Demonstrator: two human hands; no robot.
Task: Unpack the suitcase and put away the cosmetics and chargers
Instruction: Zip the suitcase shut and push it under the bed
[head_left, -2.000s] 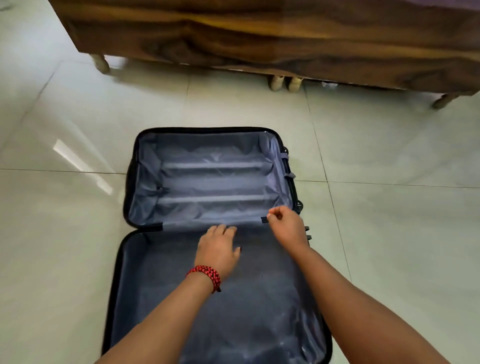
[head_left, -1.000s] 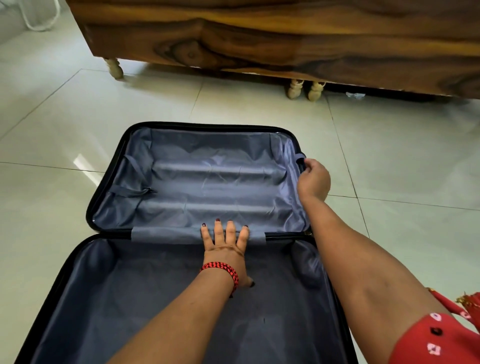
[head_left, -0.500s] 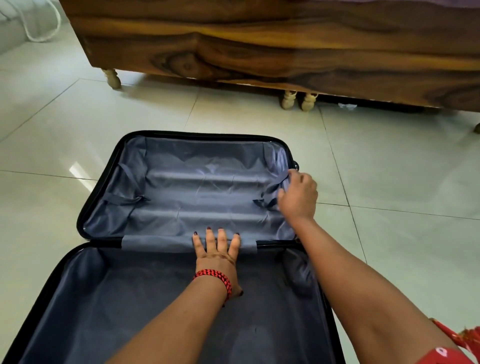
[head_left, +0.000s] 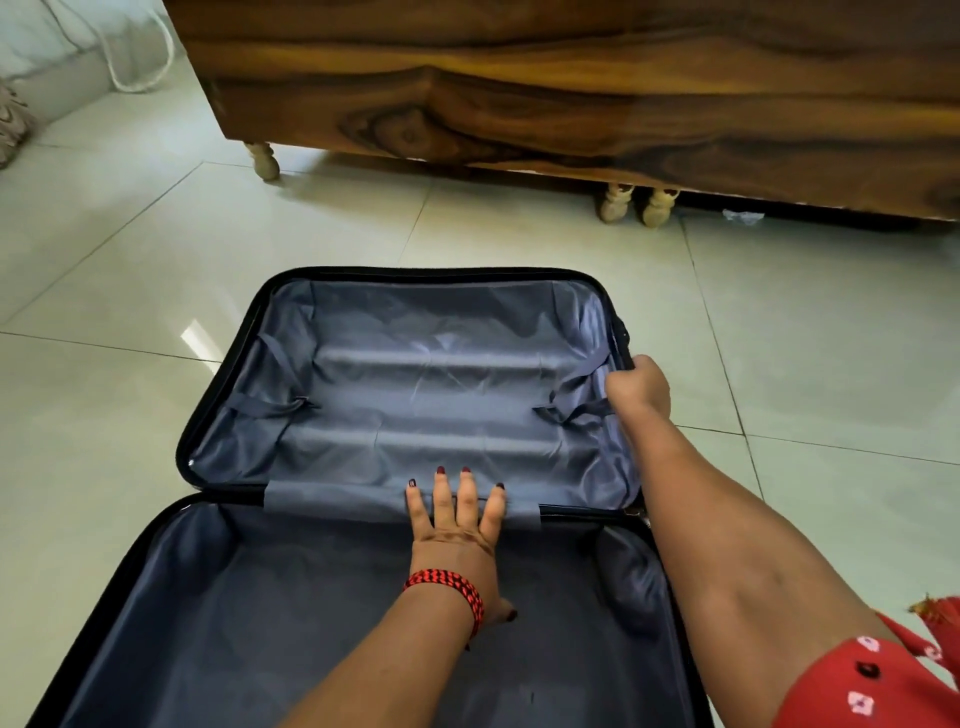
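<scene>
Since half a second ago the right grip (head_left: 639, 387) has slid outward, off the right strap (head_left: 576, 410) and onto the right rim of the far half. The left grip (head_left: 454, 525) hasn't moved.

The suitcase (head_left: 441, 270) lies open flat on the floor (head_left: 831, 338). Its long axis runs away from the person and the hinge runs crosswise between the two halves. Both halves show only grey lining, with no cosmetics or chargers in view. If any are left they are under fabric, but I can't tell.

The right grip is clenched at the far half's right rim, fingers curled. Whether it pinches the rim, a zip pull or the strap root is hidden by the knuckles. The left grip is released: palm down, fingers spread straight, pressing the hinge flap (head_left: 337, 501) at mid-width, with a red bracelet (head_left: 447, 584) on that wrist.

Key relation: the far half lies straight ahead of both grips. The right one is already on its right side, so it is the nearer one for anything along that rim. The left one pins the hinge, which likely steadies the case. The left strap (head_left: 270, 405) lies loose, well apart from both.

Further out, a wooden bed frame (head_left: 571, 93) stands beyond the case, and a red sleeve (head_left: 872, 686) shows at lower right.
</scene>
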